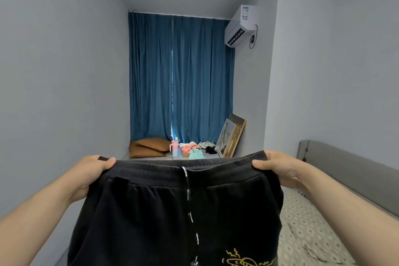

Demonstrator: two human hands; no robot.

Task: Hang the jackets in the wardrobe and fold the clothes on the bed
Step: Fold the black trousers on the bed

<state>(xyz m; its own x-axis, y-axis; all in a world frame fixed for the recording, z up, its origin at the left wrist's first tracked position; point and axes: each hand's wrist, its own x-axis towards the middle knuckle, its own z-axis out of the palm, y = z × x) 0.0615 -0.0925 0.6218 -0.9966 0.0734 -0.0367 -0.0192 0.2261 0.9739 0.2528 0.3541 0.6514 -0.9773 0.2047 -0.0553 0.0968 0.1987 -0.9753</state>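
A pair of black cotton drawstring trousers with a yellow line drawing low on the front (172,211) hangs in the air, and everything else sits around it. Its waistband runs side to side and its long axis drops straight down out of view. Behind and above it hangs a pleated blue curtain (181,75). Below and to its right lies the bed with a dotted pale sheet (306,222), which I judge to be where the trousers must go down flat for folding.

The left hand (90,175) pinches the waistband's left corner and the right hand (278,168) its right corner. The thumbs are pressed on the front and the other fingers are hidden behind the cloth. The two hands are level, neither nearer.

The black-and-white drawstring (187,190) carries white lettering too small to read.
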